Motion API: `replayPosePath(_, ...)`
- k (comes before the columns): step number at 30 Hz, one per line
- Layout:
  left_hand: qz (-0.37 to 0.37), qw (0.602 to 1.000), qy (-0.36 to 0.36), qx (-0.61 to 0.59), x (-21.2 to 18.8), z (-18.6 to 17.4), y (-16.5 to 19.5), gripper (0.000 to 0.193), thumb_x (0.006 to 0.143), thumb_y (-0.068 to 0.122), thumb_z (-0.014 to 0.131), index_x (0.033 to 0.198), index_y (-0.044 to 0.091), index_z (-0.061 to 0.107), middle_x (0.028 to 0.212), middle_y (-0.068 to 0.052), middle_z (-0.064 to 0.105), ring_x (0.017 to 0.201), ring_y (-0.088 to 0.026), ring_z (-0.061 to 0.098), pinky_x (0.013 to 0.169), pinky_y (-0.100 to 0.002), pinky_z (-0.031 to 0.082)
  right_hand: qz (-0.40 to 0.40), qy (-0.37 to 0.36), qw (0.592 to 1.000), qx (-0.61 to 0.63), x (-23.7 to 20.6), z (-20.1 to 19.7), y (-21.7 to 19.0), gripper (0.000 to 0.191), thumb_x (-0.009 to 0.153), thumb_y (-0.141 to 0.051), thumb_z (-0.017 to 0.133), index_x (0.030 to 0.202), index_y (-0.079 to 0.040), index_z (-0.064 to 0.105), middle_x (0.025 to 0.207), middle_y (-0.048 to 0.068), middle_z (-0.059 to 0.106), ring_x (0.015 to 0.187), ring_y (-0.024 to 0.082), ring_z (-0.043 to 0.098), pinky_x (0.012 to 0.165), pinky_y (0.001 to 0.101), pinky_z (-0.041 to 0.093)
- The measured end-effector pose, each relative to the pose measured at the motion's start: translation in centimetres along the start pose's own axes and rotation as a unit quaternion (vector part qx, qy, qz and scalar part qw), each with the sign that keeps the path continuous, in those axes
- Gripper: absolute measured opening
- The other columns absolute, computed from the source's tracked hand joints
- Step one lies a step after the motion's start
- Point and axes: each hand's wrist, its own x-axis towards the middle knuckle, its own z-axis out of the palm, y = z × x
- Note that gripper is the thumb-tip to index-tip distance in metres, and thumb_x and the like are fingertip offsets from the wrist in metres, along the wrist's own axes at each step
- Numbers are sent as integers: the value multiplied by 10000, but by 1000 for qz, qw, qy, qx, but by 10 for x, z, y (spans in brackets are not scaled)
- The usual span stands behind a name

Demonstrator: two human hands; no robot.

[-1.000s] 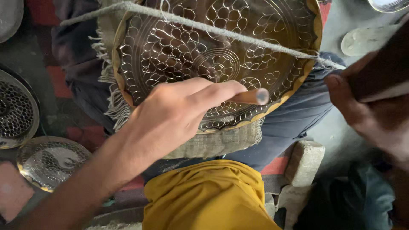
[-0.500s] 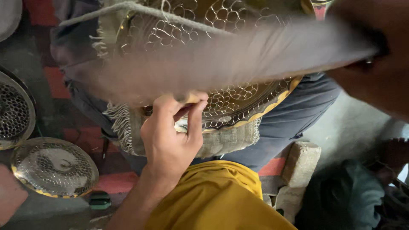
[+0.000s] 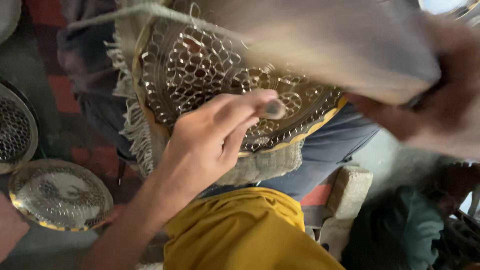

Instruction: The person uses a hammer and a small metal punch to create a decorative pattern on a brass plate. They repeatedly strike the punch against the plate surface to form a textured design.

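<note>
A: Left edge, what's there?
B: Two round metal plates: a perforated plate cut off by the frame, and just below it an engraved plate lying flat.
A: Right side?
B: A pale stone block, with dark green cloth beside it.
</note>
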Motion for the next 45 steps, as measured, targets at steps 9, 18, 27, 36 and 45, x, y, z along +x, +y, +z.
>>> replayPosePath(9,42,994,-72,68,-7,5,-12,476,1011,51,712,1432,184,534,1081,-81,733,890,-205,766,771,-290,665,-48,114,990,61,-44,38,59,300,850,7,810,1074,22,611,935,125,673,785,171,684,677,287,546)
replayPosePath(18,100,986,-78,113,-26,28,-13,422,892,-2,682,1264,128,534,948,-125,695,754,-228,727,670,-317,641,12,130,991,-29,-97,64,80,155,963,-38,793,1026,11,660,863,127,683,748,186,679,667,322,538)
replayPosePath(27,60,974,-212,53,-73,0,-3,548,936,-114,630,1425,129,587,938,-122,718,755,-248,722,687,-371,622,73,274,902,324,-139,157,-5,169,889,-63,716,1004,-75,593,787,39,684,662,117,691,599,278,586)
replayPosePath(36,46,825,-493,273,7,-27,-5,555,966,-14,582,1481,183,517,811,-105,678,689,-227,723,650,-372,615,17,369,929,23,-114,223,2,214,923,78,749,791,-34,622,779,125,635,657,200,600,636,340,493)
replayPosePath(45,50,990,-92,93,34,-76,52,483,973,-136,601,1385,115,628,1017,-119,766,699,-177,740,573,-203,614,231,263,888,299,-98,100,-23,84,888,-32,739,845,2,675,706,45,656,605,128,620,563,286,509)
